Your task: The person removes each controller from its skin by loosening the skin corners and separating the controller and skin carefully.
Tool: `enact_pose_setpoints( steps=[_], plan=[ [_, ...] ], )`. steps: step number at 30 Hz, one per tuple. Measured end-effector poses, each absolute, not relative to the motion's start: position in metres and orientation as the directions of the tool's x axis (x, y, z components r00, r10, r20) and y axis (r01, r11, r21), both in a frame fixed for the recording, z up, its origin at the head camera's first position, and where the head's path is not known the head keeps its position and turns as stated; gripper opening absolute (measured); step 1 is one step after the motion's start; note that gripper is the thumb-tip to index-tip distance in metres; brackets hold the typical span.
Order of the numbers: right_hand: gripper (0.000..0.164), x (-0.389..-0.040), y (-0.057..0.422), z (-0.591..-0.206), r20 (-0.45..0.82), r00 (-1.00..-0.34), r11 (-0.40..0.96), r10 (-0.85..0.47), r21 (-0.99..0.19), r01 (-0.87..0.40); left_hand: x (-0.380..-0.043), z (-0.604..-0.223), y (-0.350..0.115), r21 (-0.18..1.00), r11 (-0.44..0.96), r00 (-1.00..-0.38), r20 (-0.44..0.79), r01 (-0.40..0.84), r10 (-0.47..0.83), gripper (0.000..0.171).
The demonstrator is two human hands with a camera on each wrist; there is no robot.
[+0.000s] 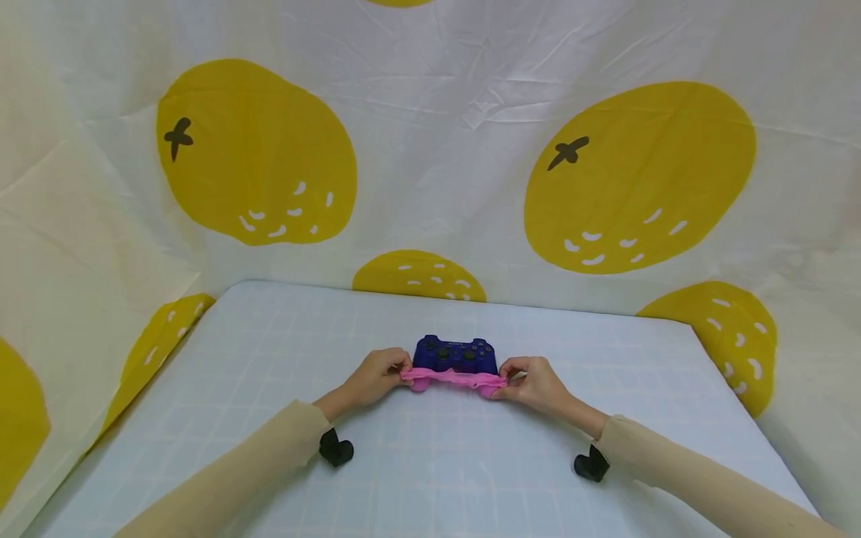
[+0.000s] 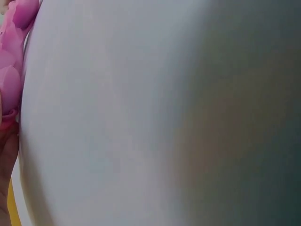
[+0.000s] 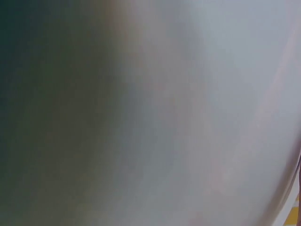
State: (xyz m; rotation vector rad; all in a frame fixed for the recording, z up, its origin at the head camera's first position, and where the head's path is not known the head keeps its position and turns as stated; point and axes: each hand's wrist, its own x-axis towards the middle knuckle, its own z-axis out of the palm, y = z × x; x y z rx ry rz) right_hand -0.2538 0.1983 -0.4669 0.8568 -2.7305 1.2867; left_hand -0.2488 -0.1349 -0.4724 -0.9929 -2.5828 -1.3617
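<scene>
A dark blue game controller (image 1: 454,356) lies on the table, its sticks and buttons facing up. Over its near handles stretches a soft pink cover (image 1: 457,378), which also shows at the left edge of the left wrist view as a pink cover (image 2: 11,52). My left hand (image 1: 377,377) pinches the cover's left end between thumb and fingers. At the opposite end, my right hand (image 1: 534,382) pinches the cover's right edge. The controller's far half is bare. The right wrist view shows almost only blurred surface, so the grip is hidden there.
The table (image 1: 457,471) has a pale, faintly checked cloth. Behind it hangs a white curtain (image 1: 437,149) with large yellow fruit prints. Dark wrist-camera mounts, one at the left wrist (image 1: 335,448) and one at the right wrist (image 1: 592,464), sit under the beige sleeves.
</scene>
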Motion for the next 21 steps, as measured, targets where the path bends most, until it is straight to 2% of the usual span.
enact_pose_setpoints(
  steps=[6, 9, 16, 21],
  plan=[
    [0.024, -0.243, 0.194, -0.454, 0.235, -0.860, 0.527, -0.453, -0.708, -0.470, -0.246, -0.476, -0.133, 0.717, 0.414, -0.799, 0.339, 0.561, 0.497, 0.021],
    [0.023, -0.236, 0.190, -0.443, 0.259, -0.845, 0.510, -0.468, -0.702, -0.498, -0.246, -0.476, -0.132, 0.714, 0.421, -0.803, 0.343, 0.560, 0.487, 0.022],
    [0.025, -0.248, 0.197, -0.461, 0.211, -0.861, 0.540, -0.462, -0.703, -0.462, -0.244, -0.471, -0.134, 0.719, 0.447, -0.825, 0.322, 0.533, 0.465, 0.023],
    [0.034, -0.253, 0.200, -0.462, 0.175, -0.864, 0.520, -0.472, -0.736, -0.433, -0.248, -0.469, -0.135, 0.743, 0.445, -0.834, 0.273, 0.499, 0.479, 0.019]
  ],
)
